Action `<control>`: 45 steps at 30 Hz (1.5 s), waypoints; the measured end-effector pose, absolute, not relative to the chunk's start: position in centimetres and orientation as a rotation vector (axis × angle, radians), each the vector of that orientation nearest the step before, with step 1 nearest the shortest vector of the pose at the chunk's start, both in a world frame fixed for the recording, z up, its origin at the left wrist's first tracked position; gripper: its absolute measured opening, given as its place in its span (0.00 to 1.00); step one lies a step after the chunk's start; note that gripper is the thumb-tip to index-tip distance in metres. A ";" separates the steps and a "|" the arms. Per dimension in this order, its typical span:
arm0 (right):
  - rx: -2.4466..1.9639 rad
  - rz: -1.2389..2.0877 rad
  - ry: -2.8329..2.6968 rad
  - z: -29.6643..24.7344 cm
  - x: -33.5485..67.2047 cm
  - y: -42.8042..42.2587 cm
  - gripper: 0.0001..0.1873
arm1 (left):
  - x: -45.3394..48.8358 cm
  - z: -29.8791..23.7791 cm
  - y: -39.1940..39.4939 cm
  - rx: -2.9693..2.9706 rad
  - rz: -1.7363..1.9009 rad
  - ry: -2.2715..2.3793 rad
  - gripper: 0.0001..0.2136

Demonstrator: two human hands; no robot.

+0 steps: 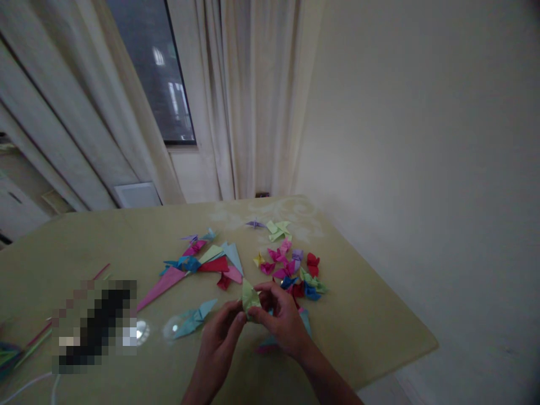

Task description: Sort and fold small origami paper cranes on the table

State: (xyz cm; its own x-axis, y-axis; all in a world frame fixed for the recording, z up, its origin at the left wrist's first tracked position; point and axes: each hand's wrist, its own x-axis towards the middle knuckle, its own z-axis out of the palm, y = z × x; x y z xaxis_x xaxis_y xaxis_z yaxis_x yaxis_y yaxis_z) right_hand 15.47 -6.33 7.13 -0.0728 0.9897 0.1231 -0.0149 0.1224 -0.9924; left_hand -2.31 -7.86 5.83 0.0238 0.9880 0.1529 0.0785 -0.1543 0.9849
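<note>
Both my hands pinch a small folded piece of light green paper (248, 297) just above the table. My left hand (219, 337) grips its lower left side with thumb and fingers. My right hand (280, 315) closes on its right side, fingers curled over the top. Right behind the hands lie several small folded paper figures (295, 264) in pink, red, blue, purple and green. Under my right wrist a light blue paper (304, 320) and a pink scrap (265, 349) peek out.
The yellow-green table (371, 326) ends at the right, close to a wall. Folded pink, red and light blue paper planes (211, 264) lie left of centre, a blue paper shape (194, 319) nearer. Thin sticks (37, 332) and a blurred-out object sit at the left. Curtains and a window stand behind.
</note>
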 end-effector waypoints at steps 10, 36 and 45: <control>-0.946 1.352 -1.310 6.5 17.2 -7.9 0.32 | -1.1 6.0 -7.6 1.278 1.260 1.156 0.17; -0.989 0.988 -1.518 6.5 17.2 -7.7 0.12 | -2.3 5.5 -7.7 1.421 1.056 0.994 0.14; -0.991 1.024 -1.477 6.9 17.2 -8.0 0.15 | -2.3 6.1 -7.9 1.555 1.136 1.091 0.11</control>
State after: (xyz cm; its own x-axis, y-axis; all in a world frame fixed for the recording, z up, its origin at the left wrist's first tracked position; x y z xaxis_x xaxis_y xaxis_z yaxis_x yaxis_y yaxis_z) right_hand 17.19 -7.96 6.88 -0.1220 0.9505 0.2858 0.0661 0.2951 -0.9532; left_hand -2.32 -7.86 6.07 0.1905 0.9646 0.1822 0.1427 -0.2108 0.9671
